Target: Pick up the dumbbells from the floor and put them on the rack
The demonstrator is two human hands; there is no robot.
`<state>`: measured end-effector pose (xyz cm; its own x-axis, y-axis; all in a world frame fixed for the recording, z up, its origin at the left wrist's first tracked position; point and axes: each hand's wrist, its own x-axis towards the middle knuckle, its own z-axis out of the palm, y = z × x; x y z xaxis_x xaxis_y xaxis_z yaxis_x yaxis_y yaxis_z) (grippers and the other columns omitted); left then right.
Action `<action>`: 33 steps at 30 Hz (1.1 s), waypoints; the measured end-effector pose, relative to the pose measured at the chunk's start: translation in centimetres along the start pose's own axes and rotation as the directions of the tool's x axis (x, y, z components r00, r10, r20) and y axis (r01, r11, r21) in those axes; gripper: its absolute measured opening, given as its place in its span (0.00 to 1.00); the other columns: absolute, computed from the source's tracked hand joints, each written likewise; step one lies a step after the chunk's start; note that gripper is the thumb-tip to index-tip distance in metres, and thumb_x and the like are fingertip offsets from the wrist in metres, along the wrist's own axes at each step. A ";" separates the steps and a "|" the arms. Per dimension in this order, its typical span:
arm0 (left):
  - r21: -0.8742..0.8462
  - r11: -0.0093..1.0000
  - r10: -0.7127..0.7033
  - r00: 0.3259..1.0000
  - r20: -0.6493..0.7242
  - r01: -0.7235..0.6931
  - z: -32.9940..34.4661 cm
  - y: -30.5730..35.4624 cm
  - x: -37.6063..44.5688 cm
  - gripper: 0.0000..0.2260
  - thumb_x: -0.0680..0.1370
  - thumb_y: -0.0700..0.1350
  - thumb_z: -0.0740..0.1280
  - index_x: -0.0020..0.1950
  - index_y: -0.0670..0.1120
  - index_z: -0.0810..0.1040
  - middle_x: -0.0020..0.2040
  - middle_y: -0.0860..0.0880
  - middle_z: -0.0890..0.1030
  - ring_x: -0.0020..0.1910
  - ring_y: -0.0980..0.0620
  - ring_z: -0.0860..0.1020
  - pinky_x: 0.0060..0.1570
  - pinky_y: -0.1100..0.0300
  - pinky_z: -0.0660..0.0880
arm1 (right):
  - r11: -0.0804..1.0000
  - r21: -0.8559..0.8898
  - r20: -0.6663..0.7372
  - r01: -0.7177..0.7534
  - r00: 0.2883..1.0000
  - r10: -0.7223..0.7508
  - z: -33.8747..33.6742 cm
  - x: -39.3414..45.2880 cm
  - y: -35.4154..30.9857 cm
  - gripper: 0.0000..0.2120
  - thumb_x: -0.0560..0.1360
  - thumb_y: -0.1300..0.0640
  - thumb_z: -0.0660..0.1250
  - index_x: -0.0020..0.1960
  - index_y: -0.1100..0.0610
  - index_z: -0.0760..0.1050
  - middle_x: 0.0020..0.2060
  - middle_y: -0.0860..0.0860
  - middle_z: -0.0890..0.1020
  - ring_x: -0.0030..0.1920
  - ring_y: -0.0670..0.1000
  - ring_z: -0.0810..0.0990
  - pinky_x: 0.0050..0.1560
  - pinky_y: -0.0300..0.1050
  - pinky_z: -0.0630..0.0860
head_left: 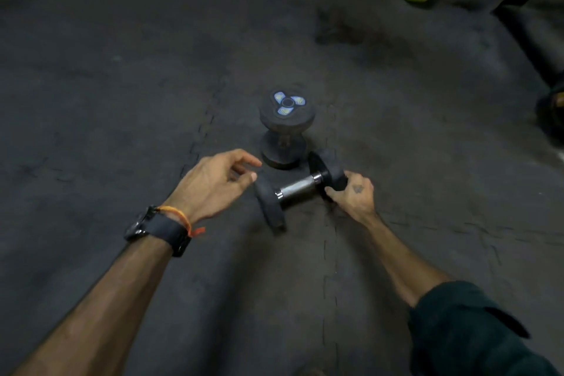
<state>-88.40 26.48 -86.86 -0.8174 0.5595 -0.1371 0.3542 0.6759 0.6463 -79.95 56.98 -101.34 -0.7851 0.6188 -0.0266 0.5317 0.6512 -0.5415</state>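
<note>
Barely started: your right hand [354,195] grips the lying dumbbell [300,188] by its right head, left hand [213,183] loose above its other end; just beyond it the upright dumbbell [285,128] waits, no rack visible

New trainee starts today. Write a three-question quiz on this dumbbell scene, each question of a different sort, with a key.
1. True or false: the right hand grips one end of the lying dumbbell.
2. How does the far dumbbell stand? A. on end B. on its side C. on a rack
3. Fill in: the left hand is ____, its fingers near the dumbbell's other end, holding nothing.

Key: 1 true; 2 A; 3 open
</note>
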 end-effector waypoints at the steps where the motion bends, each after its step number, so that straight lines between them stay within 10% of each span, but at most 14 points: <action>1: -0.083 0.992 -0.096 0.995 0.036 0.099 0.4 -0.4 0.3 0.09 0.82 0.54 0.68 0.62 0.57 0.82 0.49 0.56 0.86 0.47 0.55 0.85 0.52 0.53 0.83 | 0.998 -0.056 -0.018 0.042 0.999 -0.043 -0.2 -1.1 -0.7 0.16 0.70 0.44 0.78 0.50 0.55 0.85 0.42 0.55 0.89 0.47 0.60 0.87 0.47 0.48 0.79; 5: -0.368 0.793 -0.387 0.868 0.311 0.485 3.1 0.5 0.9 0.23 0.83 0.64 0.63 0.64 0.45 0.76 0.54 0.38 0.84 0.46 0.39 0.86 0.44 0.44 0.85 | 0.973 -0.135 -0.102 0.185 0.975 -0.199 0.0 -7.4 -2.2 0.35 0.68 0.42 0.80 0.73 0.45 0.78 0.49 0.55 0.90 0.48 0.59 0.89 0.46 0.50 0.84; 10: -0.448 0.659 -0.461 0.795 0.393 0.604 5.1 -1.2 2.1 0.38 0.74 0.77 0.64 0.68 0.48 0.80 0.61 0.40 0.84 0.54 0.37 0.86 0.54 0.43 0.85 | 0.821 0.185 -0.052 0.540 0.840 -0.540 1.3 -11.2 -3.4 0.38 0.67 0.63 0.79 0.76 0.52 0.76 0.76 0.48 0.76 0.77 0.48 0.74 0.78 0.44 0.70; 14: -0.449 0.577 -0.542 0.732 0.413 0.682 2.4 -6.9 -0.4 0.23 0.82 0.52 0.71 0.69 0.36 0.80 0.63 0.37 0.84 0.55 0.40 0.85 0.59 0.42 0.81 | 0.682 0.263 0.027 0.683 0.701 -0.712 4.2 -14.6 -7.7 0.29 0.71 0.65 0.76 0.71 0.52 0.79 0.76 0.44 0.76 0.79 0.43 0.70 0.78 0.47 0.70; 17: -0.533 0.504 -0.476 0.733 0.485 0.680 1.1 -9.3 -3.1 0.15 0.84 0.47 0.69 0.67 0.40 0.80 0.56 0.42 0.87 0.44 0.49 0.88 0.42 0.50 0.86 | 0.599 0.217 -0.046 0.771 0.621 -0.782 5.6 -16.4 -9.1 0.23 0.73 0.66 0.75 0.68 0.55 0.81 0.74 0.46 0.79 0.77 0.48 0.74 0.76 0.49 0.74; 24: -0.301 0.763 -0.433 0.798 0.418 0.572 3.1 -9.4 -0.3 0.38 0.61 0.74 0.75 0.57 0.45 0.81 0.60 0.41 0.85 0.57 0.38 0.86 0.56 0.36 0.83 | 0.727 0.168 0.041 0.666 0.732 -0.680 3.1 -15.9 -6.7 0.25 0.70 0.54 0.83 0.66 0.50 0.81 0.72 0.42 0.79 0.77 0.42 0.72 0.73 0.46 0.75; 28: -0.165 0.839 -0.439 0.823 0.359 0.519 1.8 -9.1 -0.7 0.24 0.79 0.64 0.70 0.59 0.44 0.80 0.61 0.40 0.84 0.57 0.40 0.84 0.54 0.49 0.83 | 0.733 0.305 0.152 0.608 0.729 -0.668 1.0 -15.6 -9.0 0.22 0.68 0.42 0.84 0.59 0.49 0.84 0.66 0.42 0.84 0.73 0.39 0.77 0.73 0.41 0.75; 33: -0.215 0.841 -0.407 0.842 0.355 0.497 1.1 -7.7 -2.1 0.29 0.82 0.60 0.69 0.71 0.37 0.79 0.68 0.38 0.82 0.64 0.38 0.82 0.60 0.50 0.80 | 0.945 0.259 0.265 0.201 0.926 -0.270 -2.2 -12.2 -12.1 0.31 0.69 0.38 0.81 0.68 0.46 0.78 0.61 0.44 0.85 0.63 0.44 0.83 0.67 0.49 0.80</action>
<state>-88.86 20.65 -92.37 -0.6711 0.3659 -0.6448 -0.2063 0.7432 0.6364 -76.11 42.55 -92.65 -0.9544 0.2806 -0.1015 0.2621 0.6257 -0.7348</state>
